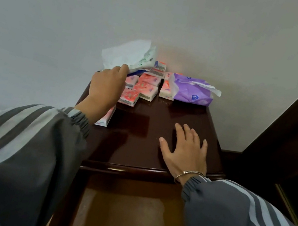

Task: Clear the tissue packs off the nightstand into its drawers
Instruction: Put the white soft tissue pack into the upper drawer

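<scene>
The writing on the packs is too small and blurry to read; only a round white logo shows on the purple tissue pack. That pack is soft and puffy, lies flat with its long side running left to right, and has a bit of white tissue sticking out of its top toward the right. It sits far in front of the right hand, at the back of the worktop, near the wall. The worktop is the dark, shiny wooden top of the nightstand, with a rounded front edge. The right hand lies flat on it with its fingers spread wide and holds nothing. A thin metal bracelet goes around that wrist. The left hand reaches to the back corner, and its fingers touch the white tissue pack, which is crinkly, half open and stands up against the wall. I cannot tell if the hand grips it yet. Just to the right of the left hand lie the small pink tissue packs, little square blocks in shiny wrap, close together and turned different ways. One more pink pack peeks out under the left wrist. Below the right hand, the open drawer shows a smooth brown wooden bottom. Both sleeves are grey with pale stripes.
</scene>
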`<action>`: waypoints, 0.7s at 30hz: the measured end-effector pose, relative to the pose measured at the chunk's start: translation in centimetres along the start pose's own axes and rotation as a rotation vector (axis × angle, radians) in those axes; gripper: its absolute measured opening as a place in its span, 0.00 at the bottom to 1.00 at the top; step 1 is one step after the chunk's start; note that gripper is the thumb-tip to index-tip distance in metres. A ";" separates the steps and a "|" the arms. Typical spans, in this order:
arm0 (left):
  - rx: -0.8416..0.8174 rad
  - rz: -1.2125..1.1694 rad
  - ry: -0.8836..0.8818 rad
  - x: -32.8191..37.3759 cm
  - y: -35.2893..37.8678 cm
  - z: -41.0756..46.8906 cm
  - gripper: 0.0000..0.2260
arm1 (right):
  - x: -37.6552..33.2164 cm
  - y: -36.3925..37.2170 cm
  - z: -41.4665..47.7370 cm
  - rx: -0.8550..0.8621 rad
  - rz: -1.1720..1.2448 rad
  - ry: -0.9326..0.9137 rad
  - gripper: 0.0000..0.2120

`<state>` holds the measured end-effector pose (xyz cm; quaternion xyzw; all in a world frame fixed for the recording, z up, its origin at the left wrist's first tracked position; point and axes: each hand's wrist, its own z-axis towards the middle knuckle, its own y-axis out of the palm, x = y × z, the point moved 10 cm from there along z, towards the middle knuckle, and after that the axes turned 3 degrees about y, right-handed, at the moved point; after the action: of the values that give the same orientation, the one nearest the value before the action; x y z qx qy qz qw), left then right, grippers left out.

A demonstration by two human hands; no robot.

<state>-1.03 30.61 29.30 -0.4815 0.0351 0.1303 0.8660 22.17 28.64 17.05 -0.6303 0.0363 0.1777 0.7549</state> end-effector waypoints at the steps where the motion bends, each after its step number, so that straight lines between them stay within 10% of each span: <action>1: 0.053 -0.005 0.014 0.3 -1.7 -0.8 0.05 | 0.1 -0.7 -0.1 0.056 0.047 0.011 0.33; 11: -0.144 0.068 0.585 13.7 -4.1 -13.4 0.19 | 7.3 -4.7 -2.1 0.453 1.294 0.365 0.25; 21: -0.312 -0.560 0.390 14.1 -2.3 -14.9 0.20 | 2.4 -2.7 -4.0 -0.210 0.261 -0.084 0.26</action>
<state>14.13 19.58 20.57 -0.6144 0.0459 -0.2021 0.7613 25.91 24.90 18.08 -0.6875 0.0677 0.3033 0.6564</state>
